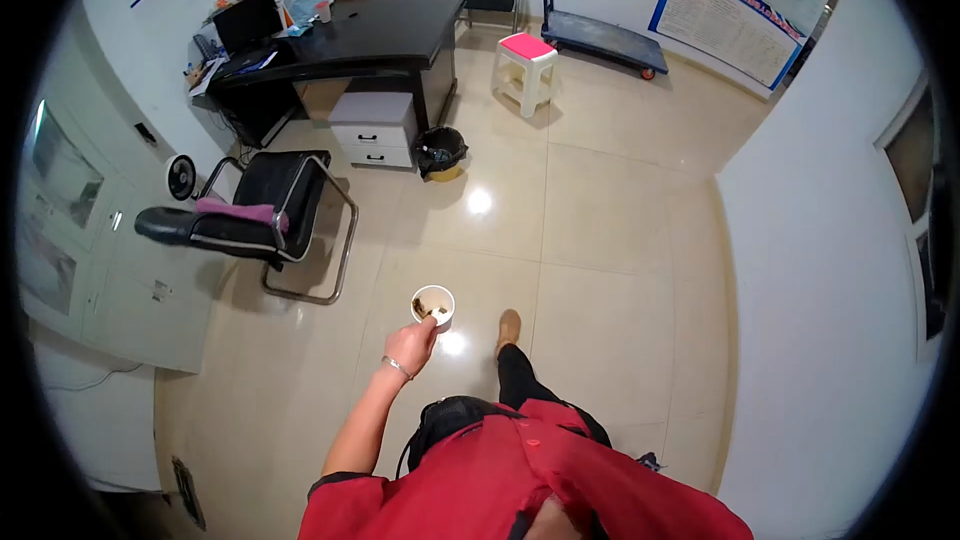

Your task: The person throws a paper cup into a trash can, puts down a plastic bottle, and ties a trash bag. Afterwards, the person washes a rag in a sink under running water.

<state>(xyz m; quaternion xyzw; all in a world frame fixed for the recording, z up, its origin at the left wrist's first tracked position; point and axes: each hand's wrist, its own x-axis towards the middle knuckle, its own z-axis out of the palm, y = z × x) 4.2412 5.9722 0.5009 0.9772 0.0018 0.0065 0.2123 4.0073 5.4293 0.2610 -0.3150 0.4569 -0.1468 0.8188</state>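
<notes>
My left hand [408, 346] is closed on the rim of a white paper cup [436, 296], held out in front of me above the tiled floor. The thumb reaches over the near edge of the cup. Inside it, dark brown bits or stains show against the pale wall; what they are I cannot make out. My right hand is out of view. At the right side of my red shirt, a small dark patterned thing [651, 462] peeks out, too little of it to name.
Ahead stand a black-lined trash bin [441, 152], a white drawer cabinet [373, 130] and a dark desk [370, 35]. A black armchair [275, 202] is at the left. Farther off are a pink-topped stool [526, 47] and a flat trolley [600, 38]. A white wall [800, 270] runs along the right.
</notes>
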